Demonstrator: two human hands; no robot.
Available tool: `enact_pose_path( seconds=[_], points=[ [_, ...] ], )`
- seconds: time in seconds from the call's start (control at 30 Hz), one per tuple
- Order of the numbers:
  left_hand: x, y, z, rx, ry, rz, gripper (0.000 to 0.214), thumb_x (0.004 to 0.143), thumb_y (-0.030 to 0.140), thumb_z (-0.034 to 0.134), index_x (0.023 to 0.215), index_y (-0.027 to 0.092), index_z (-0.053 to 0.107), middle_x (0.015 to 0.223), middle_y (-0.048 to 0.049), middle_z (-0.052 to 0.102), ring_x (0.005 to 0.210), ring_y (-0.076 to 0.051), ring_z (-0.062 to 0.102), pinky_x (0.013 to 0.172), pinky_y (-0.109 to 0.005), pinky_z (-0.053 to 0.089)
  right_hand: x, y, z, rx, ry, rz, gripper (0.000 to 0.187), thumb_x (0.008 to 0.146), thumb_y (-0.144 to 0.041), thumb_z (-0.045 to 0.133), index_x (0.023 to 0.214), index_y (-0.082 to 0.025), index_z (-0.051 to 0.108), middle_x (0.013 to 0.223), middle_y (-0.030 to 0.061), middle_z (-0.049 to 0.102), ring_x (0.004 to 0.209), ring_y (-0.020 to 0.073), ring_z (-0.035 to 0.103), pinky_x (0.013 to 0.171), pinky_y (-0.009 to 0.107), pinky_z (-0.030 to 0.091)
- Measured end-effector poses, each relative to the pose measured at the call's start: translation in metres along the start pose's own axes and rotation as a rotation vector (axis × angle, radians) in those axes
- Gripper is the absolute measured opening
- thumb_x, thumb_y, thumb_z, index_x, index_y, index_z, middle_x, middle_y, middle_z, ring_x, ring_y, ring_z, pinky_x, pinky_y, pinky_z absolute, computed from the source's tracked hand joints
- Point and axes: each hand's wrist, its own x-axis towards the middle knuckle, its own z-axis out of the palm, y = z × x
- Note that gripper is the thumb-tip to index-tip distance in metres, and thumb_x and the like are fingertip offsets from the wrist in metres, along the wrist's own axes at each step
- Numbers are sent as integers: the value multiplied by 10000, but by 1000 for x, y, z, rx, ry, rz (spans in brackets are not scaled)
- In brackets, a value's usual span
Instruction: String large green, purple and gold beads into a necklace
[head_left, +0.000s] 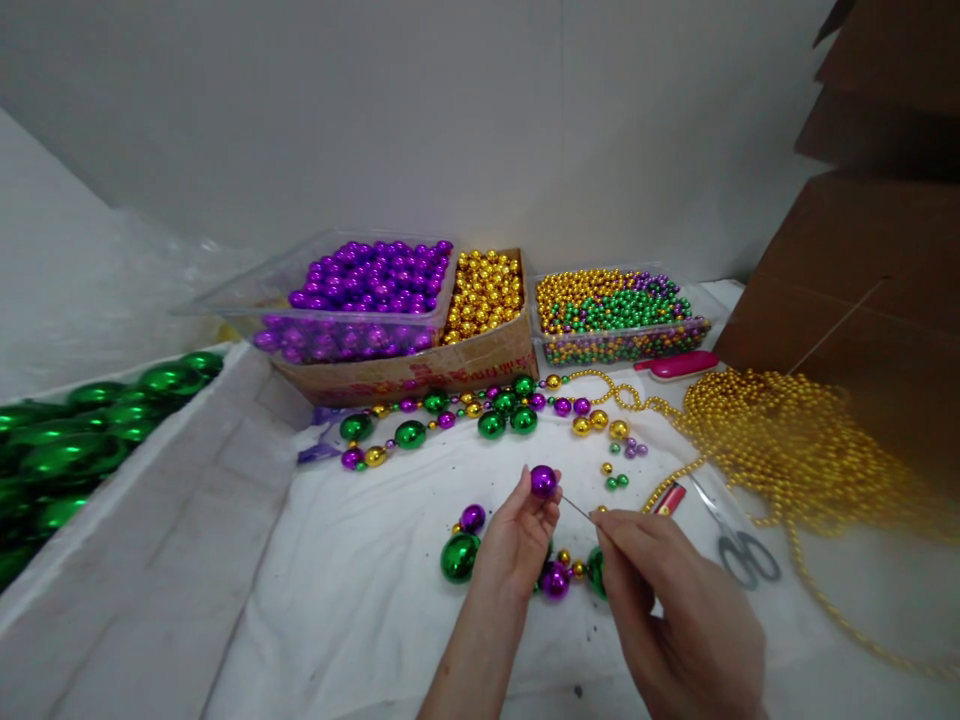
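Your left hand [517, 545] pinches the glossy purple round plastic bead [544, 481] in its fingertips, at 6 o'clock from the cardboard box of gold beads [450, 372], while your right hand [675, 610], closed on a thin metal needle [576, 508], perhaps wire, sits at the bead's 4 o'clock; the bead looks light and slick, so grip its sides.

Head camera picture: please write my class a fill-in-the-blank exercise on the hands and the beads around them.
1. The left hand holds a ____ bead between its fingers.
2. The right hand pinches a thin needle; the scissors lie on the cloth to its ____.
3. The large balls at the far left edge are ____.
4. The heap of bead strings beside the brown cartons is ____.

Missing words: purple; right; green; gold.
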Motion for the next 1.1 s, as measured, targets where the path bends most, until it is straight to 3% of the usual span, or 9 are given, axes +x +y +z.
enact_pose_path(
  seconds=[0.17, 0.73, 1.1],
  points=[
    [1, -1, -2, 13, -9, 13, 150, 883, 192, 566, 880, 60, 638, 857, -122, 699, 638, -128, 644, 532, -203, 508, 8, -6, 7, -29, 75, 13, 185, 881, -114, 469, 1003, -148, 603, 849, 78, 692, 754, 136, 679, 634, 200, 537],
    [3, -2, -6, -10, 20, 17, 123, 881, 187, 569, 880, 79, 628, 836, -104, 703, 640, -121, 638, 544, -198, 509, 4, -2, 18, -65, 66, -24, 191, 879, -96, 463, 1009, -138, 597, 851, 85, 692, 773, 147, 686, 597, 197, 528],
    [3, 0, -11, -6, 13, 34, 136, 857, 207, 608, 887, 76, 632, 850, -103, 698, 638, -119, 632, 530, -192, 502, 9, -7, 8, -41, 18, -32, 165, 885, -135, 495, 1003, -133, 609, 847, 80, 703, 762, 133, 679, 638, 190, 537]
  ],
)
